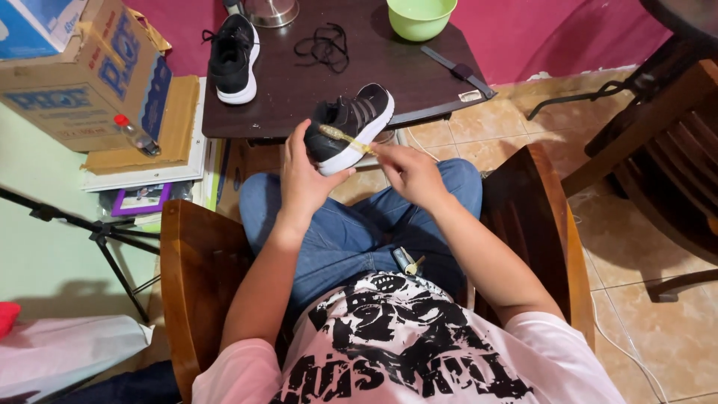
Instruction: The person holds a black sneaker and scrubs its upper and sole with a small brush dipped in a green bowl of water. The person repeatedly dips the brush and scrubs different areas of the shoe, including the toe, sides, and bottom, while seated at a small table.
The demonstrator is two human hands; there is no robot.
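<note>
Sitting in a wooden chair (196,262) with knees toward a dark table (299,90), the person holds a black sneaker with a white sole (351,123) just off the table's near edge, above the lap. The left hand (303,176) cups the shoe's heel end from below and beside, fingers curled around the sole and thumb lying along the upper, so the grip is closed on the shoe. The right hand (407,172) comes in from the other side, fingertips pinched together on the end of a thin yellowish brush-like tool (345,138) that lies across the shoe's side; what kind of tool it is, I cannot tell for certain. The shoe is tilted, toe pointing away toward the table, sole toward the right hand.

On the table, near its far left corner, stands a second black sneaker (233,56), upright and laceless. A loose black shoelace (323,46) lies in a tangle near the middle of the far edge. A light green bowl (420,16) sits at the far right corner, and a metal pot base (271,10) shows at the far edge between shoe and bowl. A dark strap-like strip (456,71) lies along the table's right edge.

Left of the table, a cardboard box (82,75) rests on flat stacked boards, with a small clear bottle with a red cap (134,135) lying against it. A black tripod leg (105,236) crosses the floor below
</note>
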